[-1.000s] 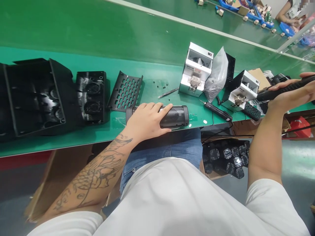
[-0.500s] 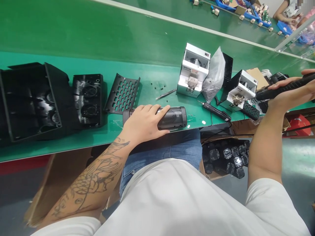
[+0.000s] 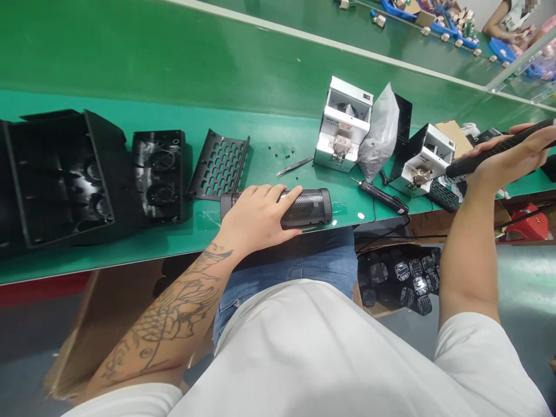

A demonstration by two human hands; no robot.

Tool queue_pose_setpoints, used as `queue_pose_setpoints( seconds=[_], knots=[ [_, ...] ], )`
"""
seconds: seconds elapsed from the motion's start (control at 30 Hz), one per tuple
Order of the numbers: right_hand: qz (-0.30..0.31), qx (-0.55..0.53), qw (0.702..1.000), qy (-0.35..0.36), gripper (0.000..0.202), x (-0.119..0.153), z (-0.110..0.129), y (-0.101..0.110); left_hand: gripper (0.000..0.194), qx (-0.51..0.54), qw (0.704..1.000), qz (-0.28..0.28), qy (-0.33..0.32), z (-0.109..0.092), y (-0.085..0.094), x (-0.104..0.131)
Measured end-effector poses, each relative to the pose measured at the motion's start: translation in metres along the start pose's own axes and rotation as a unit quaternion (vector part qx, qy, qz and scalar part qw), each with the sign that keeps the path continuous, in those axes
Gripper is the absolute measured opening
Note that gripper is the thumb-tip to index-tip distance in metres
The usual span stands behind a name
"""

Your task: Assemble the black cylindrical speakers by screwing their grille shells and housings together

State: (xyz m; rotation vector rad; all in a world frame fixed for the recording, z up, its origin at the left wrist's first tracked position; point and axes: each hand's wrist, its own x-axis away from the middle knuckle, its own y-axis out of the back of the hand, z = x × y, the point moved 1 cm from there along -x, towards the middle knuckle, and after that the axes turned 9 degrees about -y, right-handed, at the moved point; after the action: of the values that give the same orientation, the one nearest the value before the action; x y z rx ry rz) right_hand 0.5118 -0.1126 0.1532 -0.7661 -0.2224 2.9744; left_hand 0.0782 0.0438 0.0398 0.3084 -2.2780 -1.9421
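Green surfacing is spread across the long bench, and behind it, past a pale rail, blue trays of small parts are set near a co-worker. Close to the front edge, a black cylindrical unit is laid on its side, with both ends left uncovered. Its middle is gripped from above by the left hand, whose fingers are curved over the top and held slightly apart. Well off to the right, a black handheld tool is clasped in the right hand; its shaft is lodged between thumb and fingers, and its near end is pointed towards the second of 2 white machines. Between the hands, a pen-shaped driver is rested on the bench. Beyond the unit, tweezers and tiny dark pieces are scattered. To the left, a perforated panel and 2 open black housings are lined up.
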Motion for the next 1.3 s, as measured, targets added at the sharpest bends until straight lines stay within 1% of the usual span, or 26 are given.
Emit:
queue_pose_setpoints(
  seconds=[0.13,0.2,0.23,0.37,0.5,0.57,0.6,0.73,0.83,0.9,1.03,1.1,1.2,1.27,1.3],
  knots=[
    [0.0,-0.027,1.0,0.012,0.096,-0.001,0.006,0.005,0.088,-0.007,1.0,0.001,-0.008,0.0,0.0,0.0],
    [-0.016,-0.04,0.999,0.018,0.097,0.002,0.009,0.006,0.088,-0.008,1.0,0.003,-0.008,0.001,-0.001,0.0],
    [-0.02,-0.039,0.999,0.019,0.096,0.004,0.01,0.006,0.088,-0.008,1.0,0.003,-0.008,0.001,-0.001,0.0],
    [-0.004,-0.035,0.999,0.018,0.09,0.009,0.009,0.002,0.087,-0.005,1.0,-0.004,-0.01,0.002,-0.002,0.0],
    [-0.012,-0.067,0.997,0.032,0.084,0.004,0.006,0.001,0.088,-0.01,1.0,-0.001,-0.008,0.001,-0.002,0.001],
    [0.003,-0.059,0.998,0.032,0.083,0.001,0.004,0.0,0.089,-0.013,1.0,0.004,-0.007,0.0,-0.002,0.001],
    [0.003,-0.056,0.998,0.027,0.084,0.0,0.002,0.0,0.089,-0.013,1.0,0.006,-0.007,0.0,-0.001,0.001],
    [-0.033,-0.059,0.998,0.004,0.091,-0.01,-0.004,0.004,0.09,-0.002,1.0,0.003,-0.006,0.0,-0.001,0.0],
    [-0.032,-0.076,0.997,0.011,0.092,-0.016,-0.004,0.005,0.089,0.001,1.0,-0.002,-0.008,0.001,-0.002,0.0],
    [-0.041,-0.079,0.996,0.014,0.092,-0.012,0.0,0.004,0.089,-0.001,1.0,-0.004,-0.009,0.002,-0.003,0.0],
    [-0.055,-0.043,0.997,0.015,0.093,0.007,0.013,0.0,0.087,0.001,1.0,-0.007,-0.008,0.002,-0.003,0.001],
    [-0.038,-0.017,0.999,0.017,0.092,0.014,0.015,0.001,0.087,-0.002,1.0,-0.005,-0.007,0.002,-0.002,0.001],
    [0.006,0.003,1.0,0.03,0.089,0.013,0.013,0.002,0.088,-0.005,1.0,0.0,-0.007,0.001,-0.001,0.001],
    [0.015,0.004,0.999,0.029,0.09,0.008,0.011,0.001,0.089,-0.002,1.0,0.001,-0.005,0.001,-0.001,0.001],
    [0.006,0.006,1.0,0.016,0.091,0.005,0.01,0.0,0.089,0.0,1.0,0.0,-0.004,0.001,-0.001,0.001]
  ],
)
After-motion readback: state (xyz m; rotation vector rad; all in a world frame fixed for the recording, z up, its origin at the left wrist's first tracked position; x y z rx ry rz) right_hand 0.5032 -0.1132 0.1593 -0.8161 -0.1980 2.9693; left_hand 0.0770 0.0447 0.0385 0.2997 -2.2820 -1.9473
